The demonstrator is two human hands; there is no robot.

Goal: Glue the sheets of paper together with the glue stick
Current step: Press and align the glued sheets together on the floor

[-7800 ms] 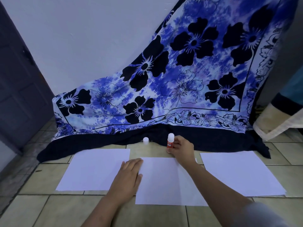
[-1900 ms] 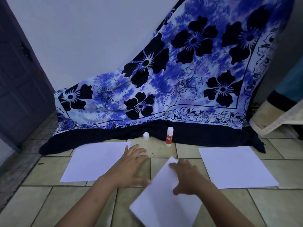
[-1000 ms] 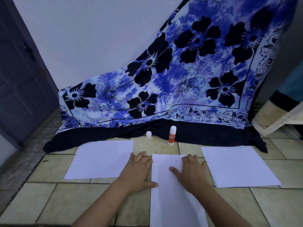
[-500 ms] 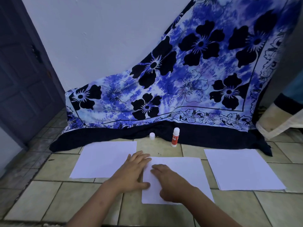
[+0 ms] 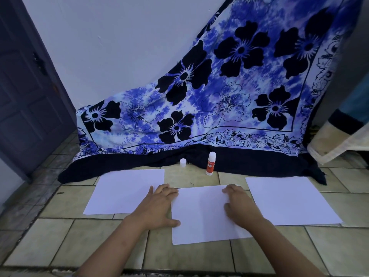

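Three white sheets lie flat on the tiled floor: a left sheet (image 5: 127, 191), a middle sheet (image 5: 201, 214) and a right sheet (image 5: 287, 200). My left hand (image 5: 159, 207) rests flat at the middle sheet's left edge, its thumb on the paper. On the right part of that same sheet my right hand (image 5: 238, 204) presses down with spread fingers. The uncapped glue stick (image 5: 210, 163), red label and white tip, stands upright beyond the sheets. Its white cap (image 5: 183, 162) stands to its left.
A blue floral cloth (image 5: 219, 100) hangs down the wall and pools on the floor just behind the glue stick. A dark door (image 5: 26, 92) stands at the left. Folded fabric (image 5: 339, 144) sits at the right edge.
The middle sheet was lifted, turned and laid flat again. In the last half second my right hand slid from the sheet's left part to its right part, while the left hand stayed at the left edge.
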